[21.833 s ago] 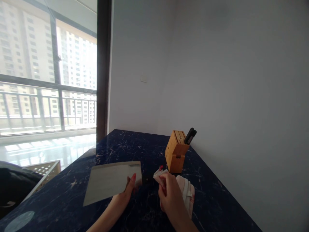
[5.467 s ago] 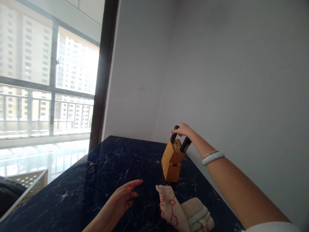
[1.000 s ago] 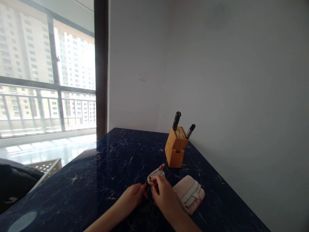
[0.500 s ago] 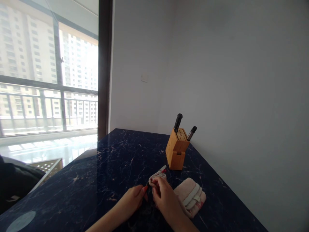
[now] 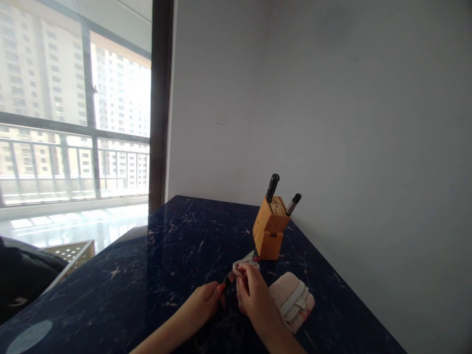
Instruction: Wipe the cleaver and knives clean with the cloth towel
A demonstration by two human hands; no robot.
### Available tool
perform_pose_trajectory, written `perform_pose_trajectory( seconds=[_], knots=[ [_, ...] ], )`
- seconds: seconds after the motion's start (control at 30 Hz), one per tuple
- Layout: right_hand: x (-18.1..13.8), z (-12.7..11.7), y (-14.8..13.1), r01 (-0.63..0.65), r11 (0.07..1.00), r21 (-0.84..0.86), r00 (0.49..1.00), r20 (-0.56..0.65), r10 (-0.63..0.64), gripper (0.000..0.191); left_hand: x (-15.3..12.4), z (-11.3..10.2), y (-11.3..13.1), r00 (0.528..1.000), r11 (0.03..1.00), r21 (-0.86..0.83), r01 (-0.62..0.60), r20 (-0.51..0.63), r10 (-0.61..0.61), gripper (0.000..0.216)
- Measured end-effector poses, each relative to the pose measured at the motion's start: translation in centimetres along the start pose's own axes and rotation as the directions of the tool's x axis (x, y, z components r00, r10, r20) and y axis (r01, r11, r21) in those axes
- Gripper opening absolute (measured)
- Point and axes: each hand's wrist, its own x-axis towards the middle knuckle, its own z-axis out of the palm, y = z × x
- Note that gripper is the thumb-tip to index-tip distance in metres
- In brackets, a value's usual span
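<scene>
My left hand is closed on a short dark handle, apparently of a knife, just above the dark blue marble counter. My right hand pinches a pale cloth with red marks wrapped over what sticks out of that handle. The blade itself is hidden by the cloth and my fingers. A folded pink towel lies just right of my right hand. Behind the cloth stands a wooden knife block holding a black handle and a thinner grey-tipped handle.
A grey wall runs along the counter's right and far sides. The counter's left edge drops to a shiny floor, with a perforated tray and a dark bundle below. A tall window fills the left.
In the last second my right hand has slid the cloth a little farther from me, towards the knife block. My left hand has stayed where it was. The view has shifted slightly.
</scene>
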Motion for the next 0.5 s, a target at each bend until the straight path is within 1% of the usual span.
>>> perform_pose_trajectory(
  seconds=[0.2,0.27,0.37,0.43,0.5],
  knots=[
    [-0.4,0.4,-0.1,0.086,0.996,0.000,0.994,0.075,-0.086,0.029,0.1,0.0,-0.2,1.000,1.000,0.001,0.007,-0.015,-0.007,0.054],
    [-0.3,0.4,0.2,0.068,0.998,-0.018,0.997,0.040,-0.067,0.028,0.1,0.0,-0.3,1.000,1.000,0.002,0.009,-0.003,-0.009,0.055],
    [0.1,0.2,1.0,0.026,0.999,-0.038,0.999,-0.029,-0.027,0.025,0.0,-0.1,-0.1,1.000,1.000,0.021,-0.020,0.006,0.020,0.054],
    [0.1,0.1,1.2,0.026,0.999,-0.035,0.999,-0.027,-0.026,0.025,-0.1,-0.2,0.2,0.999,0.999,0.033,-0.034,0.006,0.033,0.054],
    [0.0,0.0,0.9,0.032,0.999,-0.031,0.999,0.011,-0.032,0.026,-0.1,-0.3,0.3,0.999,0.999,0.034,-0.033,0.009,0.033,0.053]
  ],
)
